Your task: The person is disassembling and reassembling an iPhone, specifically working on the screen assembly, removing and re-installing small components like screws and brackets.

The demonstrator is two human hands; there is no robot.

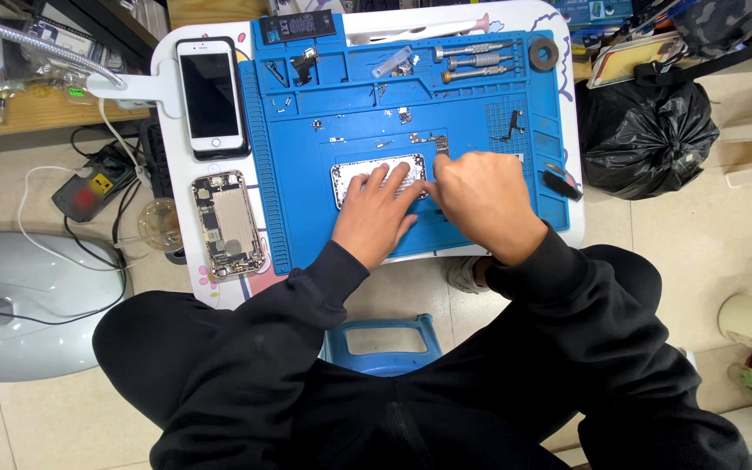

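Observation:
An opened silver phone housing (354, 173) lies in the middle of a blue repair mat (306, 209). My left hand (378, 213) rests flat on it, fingers spread over its lower half. My right hand (485, 202) is curled at the housing's right end, its fingertips pinched together; what they hold is hidden. A small dark part (441, 146) sits just above the right hand.
A white phone (211, 96) and a gold opened phone shell (227, 224) lie left of the mat. Screwdrivers (472, 63), a black battery (298, 26) and loose small parts fill the mat's top. A black bag (646, 135) stands right; a blue stool (382, 342) is below.

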